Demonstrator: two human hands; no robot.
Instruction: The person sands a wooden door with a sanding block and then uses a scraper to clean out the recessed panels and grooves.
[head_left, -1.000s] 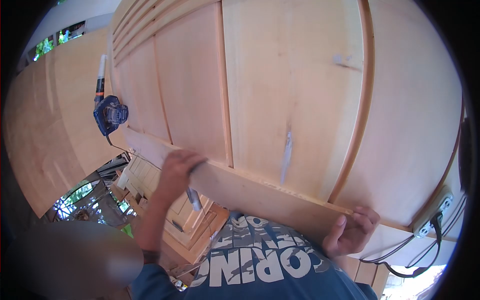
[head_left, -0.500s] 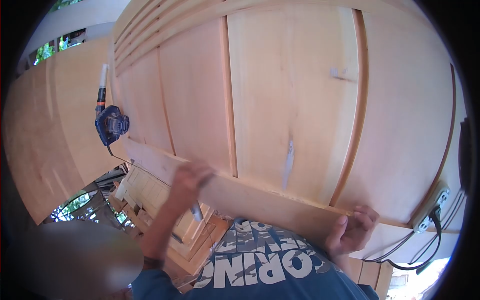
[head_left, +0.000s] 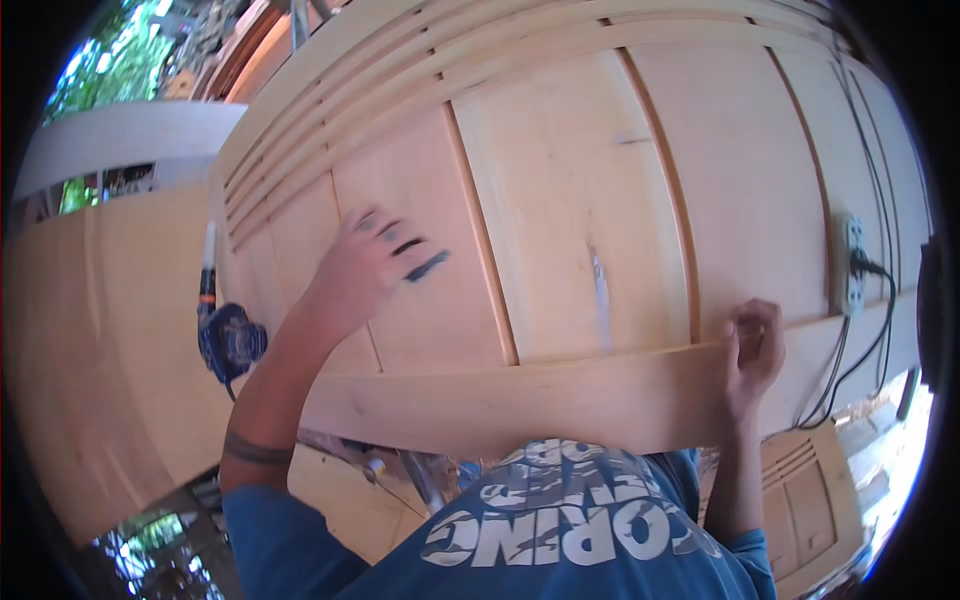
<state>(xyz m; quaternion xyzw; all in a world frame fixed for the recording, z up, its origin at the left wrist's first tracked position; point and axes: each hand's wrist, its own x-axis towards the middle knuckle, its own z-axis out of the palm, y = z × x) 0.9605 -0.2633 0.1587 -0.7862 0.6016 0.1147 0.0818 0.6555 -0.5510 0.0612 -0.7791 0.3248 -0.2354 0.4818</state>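
Observation:
A large pale wooden panelled door (head_left: 590, 200) lies in front of me, with slats along its far side. My left hand (head_left: 375, 265) is above its left panels, smeared by motion. Its fingers are bent around a small dark object (head_left: 428, 265), too blurred to name. My right hand (head_left: 757, 350) rests at the near edge, on the right part of the door's near rail (head_left: 560, 400). Its fingers curl loosely, the thumb stands apart, and nothing shows in it. A whitish filler-like streak (head_left: 601, 290) marks the middle panel.
A blue power sander (head_left: 232, 340) with a pale hose lies at the left edge. A power strip (head_left: 851, 265) with a black plug and cables sits at the right. A plywood sheet (head_left: 100, 350) stands at left. Another panelled door (head_left: 812, 500) is below right.
My left hand has risen from the near rail to above the left panels, still with the object. My right hand has turned upward at the edge. The view has shifted.

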